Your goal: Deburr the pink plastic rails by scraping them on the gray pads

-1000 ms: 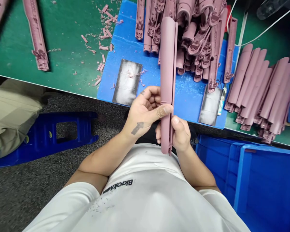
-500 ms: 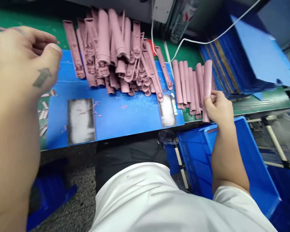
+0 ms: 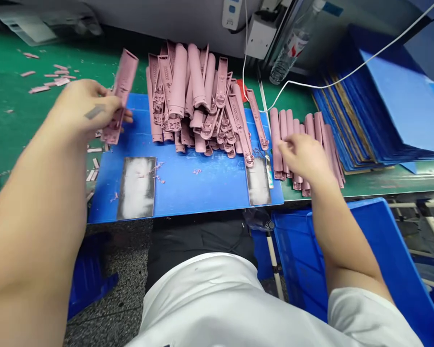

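Observation:
My left hand (image 3: 97,108) is closed around a long pink plastic shell (image 3: 125,77), held tilted above the left end of the blue sheet with its hollow, ribbed inside showing. My right hand (image 3: 304,156) hovers over a row of pink shells (image 3: 289,130) standing side by side on the green table. Its fingers are loosely bent and apart, close to the shells, and I see nothing gripped in it. Between the hands lies a heap of similar pink shells (image 3: 198,86), some with the rounded outside up, others showing the inside.
The blue sheet (image 3: 188,188) carries two grey-white patches and pink scraps. Small pink pieces (image 3: 58,77) are scattered on the green table (image 3: 7,91). A bottle (image 3: 292,48), a white cable (image 3: 311,86) and stacked blue boards (image 3: 394,96) stand behind; a blue crate (image 3: 379,212) is below right.
My right hand has let go of the shell at the row's end and shifted left over the row. The left hand now shows a pink shell in its grip. The view has shifted.

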A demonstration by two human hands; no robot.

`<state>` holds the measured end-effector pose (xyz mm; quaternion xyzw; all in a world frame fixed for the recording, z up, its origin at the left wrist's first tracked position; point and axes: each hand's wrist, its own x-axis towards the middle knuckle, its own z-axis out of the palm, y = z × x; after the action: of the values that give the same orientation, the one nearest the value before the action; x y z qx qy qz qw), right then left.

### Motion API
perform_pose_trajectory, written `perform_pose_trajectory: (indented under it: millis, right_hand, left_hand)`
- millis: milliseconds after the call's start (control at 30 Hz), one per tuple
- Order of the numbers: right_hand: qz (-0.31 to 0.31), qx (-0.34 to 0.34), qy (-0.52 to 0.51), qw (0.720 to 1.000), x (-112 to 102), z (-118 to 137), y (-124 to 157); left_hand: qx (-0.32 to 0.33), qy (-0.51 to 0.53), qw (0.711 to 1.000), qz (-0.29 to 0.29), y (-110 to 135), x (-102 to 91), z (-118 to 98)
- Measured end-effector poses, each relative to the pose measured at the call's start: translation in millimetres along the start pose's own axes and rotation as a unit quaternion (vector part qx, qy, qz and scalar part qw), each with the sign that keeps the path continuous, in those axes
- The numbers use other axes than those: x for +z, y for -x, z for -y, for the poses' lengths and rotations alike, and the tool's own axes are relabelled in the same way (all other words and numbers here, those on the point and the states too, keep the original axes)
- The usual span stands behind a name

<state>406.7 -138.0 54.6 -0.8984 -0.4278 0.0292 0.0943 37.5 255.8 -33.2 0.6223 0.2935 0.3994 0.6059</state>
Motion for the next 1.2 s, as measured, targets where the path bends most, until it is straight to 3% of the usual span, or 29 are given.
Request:
perform_pose_trajectory:
  millis: [67, 100, 133, 233, 333, 367, 467, 567, 633, 767, 933, 1200]
  right_hand:
    - [0.067, -0.089, -0.045, 0.993, 20, 35, -16]
    - [0.096, -0.12, -0.06, 0.986, 28, 48, -24]
    - [0.118, -0.136, -0.067, 0.981, 34, 58, -30]
    - [0.135, -0.108, -0.08, 0.982, 42, 60, -35]
    - [0.081, -0.022, -0.244, 0.966, 46, 41, -18]
    - [0.064, 0.007, -0.33, 0.942, 48, 35, -8]
    - [0.031, 0.044, -0.549, 0.834, 60, 37, 41]
    - [-0.002, 0.02, -0.637, 0.771, 78, 74, 101]
    - [-0.006, -0.016, -0.633, 0.774, 89, 107, 132]
    - [-0.007, -0.127, -0.547, 0.827, 98, 148, 151]
    - [-0.014, -0.177, -0.49, 0.854, 94, 147, 144]
    - [-0.025, -0.159, -0.53, 0.833, 118, 153, 149]
  left_hand:
    - [-0.044, -0.084, 0.991, -0.097, 48, 11.6, -23]
    - [-0.035, -0.087, 0.984, -0.151, 76, 21.8, -36]
    - [-0.022, -0.069, 0.983, -0.168, 103, 34.2, -49]
    - [-0.005, 0.089, 0.989, -0.118, 169, 76.6, -70]
    - [-0.047, 0.207, 0.974, -0.081, 194, 109.6, -67]
    - [-0.06, 0.227, 0.969, -0.077, 196, 117.1, -63]
    - [-0.088, 0.263, 0.957, -0.089, 197, 136.6, -55]
    - [-0.12, 0.279, 0.946, -0.111, 204, 160.5, -56]
    - [-0.126, 0.278, 0.946, -0.112, 212, 177.2, -60]
    - [-0.102, 0.255, 0.959, -0.075, 228, 197.7, -61]
    - [-0.074, 0.236, 0.968, -0.045, 239, 203.8, -56]
    - [-0.064, 0.234, 0.97, -0.025, 248, 223.1, -47]
